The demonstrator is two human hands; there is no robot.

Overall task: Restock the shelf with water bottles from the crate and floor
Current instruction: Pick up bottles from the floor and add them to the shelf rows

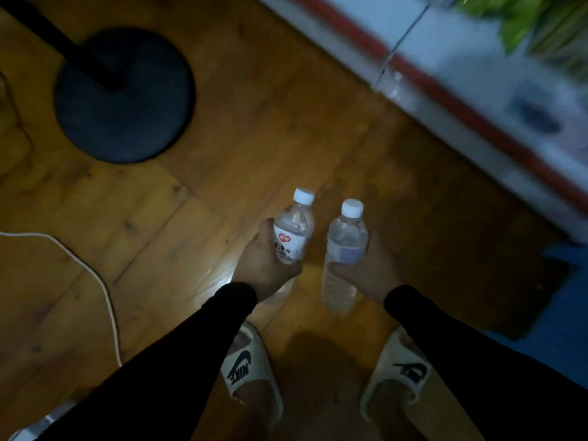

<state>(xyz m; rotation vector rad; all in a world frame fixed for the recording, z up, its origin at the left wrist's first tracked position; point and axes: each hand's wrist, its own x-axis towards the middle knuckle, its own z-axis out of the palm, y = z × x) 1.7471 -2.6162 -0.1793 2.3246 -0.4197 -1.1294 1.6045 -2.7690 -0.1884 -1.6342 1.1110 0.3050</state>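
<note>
The labelled bottle (291, 232) is gripped by the left hand (270, 265), fingers curled round it. The second bottle (343, 253) is likewise clasped by the right hand (369, 268).

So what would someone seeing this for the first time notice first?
Two clear water bottles with white caps, held upright mid-frame: the left hand grips the labelled bottle, the right hand the plainer bottle. Next comes the round black stand base on the wooden floor, upper left, and the white slides below.
</note>
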